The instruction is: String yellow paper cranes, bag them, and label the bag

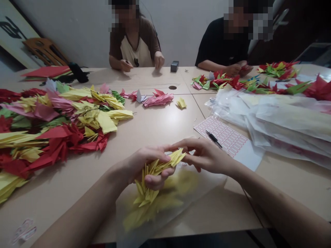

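My left hand is wrapped around a bundle of yellow origami cranes, stacked tightly together, with pointed tips sticking out on both sides of the fingers. At the upper right end of the bundle, my right hand has its thumb and fingers bent in against the tips. Whether it pinches a thread or the paper itself is hidden. Under both hands lies a translucent plastic bag, with more yellow folded paper showing blurred through it.
Piled strings of red, yellow and pink cranes cover the left side. A label sheet, a pen and filled bags lie right. A lone yellow crane sits mid-table. Two people work opposite.
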`<state>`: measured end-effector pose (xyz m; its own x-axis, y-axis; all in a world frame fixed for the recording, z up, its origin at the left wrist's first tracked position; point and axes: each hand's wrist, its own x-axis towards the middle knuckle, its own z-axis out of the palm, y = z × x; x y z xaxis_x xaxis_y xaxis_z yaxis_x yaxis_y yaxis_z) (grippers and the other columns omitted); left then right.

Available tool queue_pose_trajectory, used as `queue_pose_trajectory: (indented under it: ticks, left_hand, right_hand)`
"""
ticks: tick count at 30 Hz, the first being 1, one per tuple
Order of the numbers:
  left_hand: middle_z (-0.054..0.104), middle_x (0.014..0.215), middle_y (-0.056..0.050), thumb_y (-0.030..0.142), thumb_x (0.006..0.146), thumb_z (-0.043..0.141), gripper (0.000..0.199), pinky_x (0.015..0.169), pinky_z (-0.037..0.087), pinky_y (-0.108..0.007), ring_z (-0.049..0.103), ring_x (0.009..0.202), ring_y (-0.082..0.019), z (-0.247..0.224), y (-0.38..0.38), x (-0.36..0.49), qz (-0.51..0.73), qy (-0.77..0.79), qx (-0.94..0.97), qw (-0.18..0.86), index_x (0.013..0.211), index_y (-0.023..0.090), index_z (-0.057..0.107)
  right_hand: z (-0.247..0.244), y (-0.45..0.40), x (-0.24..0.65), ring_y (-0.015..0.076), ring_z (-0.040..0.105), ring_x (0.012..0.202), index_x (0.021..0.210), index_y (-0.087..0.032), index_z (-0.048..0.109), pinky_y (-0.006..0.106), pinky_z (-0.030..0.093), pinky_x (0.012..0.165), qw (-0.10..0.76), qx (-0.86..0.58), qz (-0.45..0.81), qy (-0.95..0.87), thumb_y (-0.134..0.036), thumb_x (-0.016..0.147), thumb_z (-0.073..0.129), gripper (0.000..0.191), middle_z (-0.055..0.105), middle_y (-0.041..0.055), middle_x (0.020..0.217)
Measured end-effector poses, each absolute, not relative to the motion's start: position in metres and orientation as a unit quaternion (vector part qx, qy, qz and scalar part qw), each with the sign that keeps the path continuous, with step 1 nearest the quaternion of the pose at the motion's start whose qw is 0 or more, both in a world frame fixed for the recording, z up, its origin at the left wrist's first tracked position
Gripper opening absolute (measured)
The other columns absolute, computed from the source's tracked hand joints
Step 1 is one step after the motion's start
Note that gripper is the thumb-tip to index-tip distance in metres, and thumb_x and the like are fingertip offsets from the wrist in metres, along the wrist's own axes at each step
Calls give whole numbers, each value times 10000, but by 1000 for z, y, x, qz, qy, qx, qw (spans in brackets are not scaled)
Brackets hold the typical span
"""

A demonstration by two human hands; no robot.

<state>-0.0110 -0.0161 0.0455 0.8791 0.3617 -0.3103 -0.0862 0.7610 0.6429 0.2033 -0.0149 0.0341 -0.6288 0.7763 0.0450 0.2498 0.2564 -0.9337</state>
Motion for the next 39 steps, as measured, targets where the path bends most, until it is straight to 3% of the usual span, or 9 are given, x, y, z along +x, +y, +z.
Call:
queue_pose_trajectory:
  ticks: [4,8,13,17,21,26,31,34,39]
  left_hand:
    - [558,629,6,181,826,496,518,347,311,-143,375,323,-39,43,-17,-7,105,195,330,917,1321,184,344]
    - [556,626,17,179,826,494,606,348,282,-138,367,317,-37,43,-16,-7,128,225,348,901,1388,196,266]
    - [562,662,3,211,820,543,419,369,298,-158,421,360,-41,42,-16,-5,145,258,372,880,1230,149,488]
    - [564,775,-18,279,821,598,226,456,384,-182,535,523,-72,40,-22,6,225,338,394,825,982,121,586]
    - [551,773,-20,392,830,587,288,589,452,-239,528,609,-95,38,-24,13,288,321,373,822,939,125,587]
    - [553,911,-52,547,782,611,471,687,466,-285,540,817,-161,29,-25,14,247,262,359,861,1079,184,566]
    - [543,1068,-40,325,722,754,569,743,456,-266,550,932,-152,25,-29,15,179,214,450,848,1231,269,506]
    - [573,1111,-42,281,718,763,574,819,439,-277,554,1007,-161,31,-31,16,146,211,499,828,1233,254,510]
    - [619,1141,-67,289,808,670,287,897,403,-293,536,1081,-180,38,-31,15,126,236,566,780,1076,190,647]
  right_hand:
    - [30,-15,202,80,565,605,884,-153,700,128,468,428,336,-335,380,-794,-113,784,583,160,593,19,731]
    - [32,-14,204,71,567,523,744,-163,658,144,481,387,386,-334,412,-755,-189,795,614,71,567,-6,669]
    - [41,-14,205,89,591,419,769,-161,657,170,498,388,421,-377,474,-675,-273,820,631,126,612,-20,504]
    - [44,-12,206,153,697,597,748,-171,688,196,550,442,506,-430,500,-556,-319,744,727,153,712,31,641]
    - [44,-8,208,151,717,713,759,-190,732,203,588,582,506,-437,595,-447,-335,709,759,156,748,44,761]
    - [41,-5,209,136,714,771,800,-200,749,186,572,651,518,-424,617,-413,-327,745,725,140,756,45,810]
    - [43,-10,205,183,718,809,788,-216,733,223,571,566,520,-423,618,-412,-344,766,707,133,749,25,798]
    - [47,-13,204,182,720,790,794,-216,727,212,559,532,519,-418,620,-414,-341,776,699,130,747,20,807]
    - [48,-11,206,149,717,741,774,-214,718,166,524,490,542,-416,607,-405,-325,784,682,117,741,9,787]
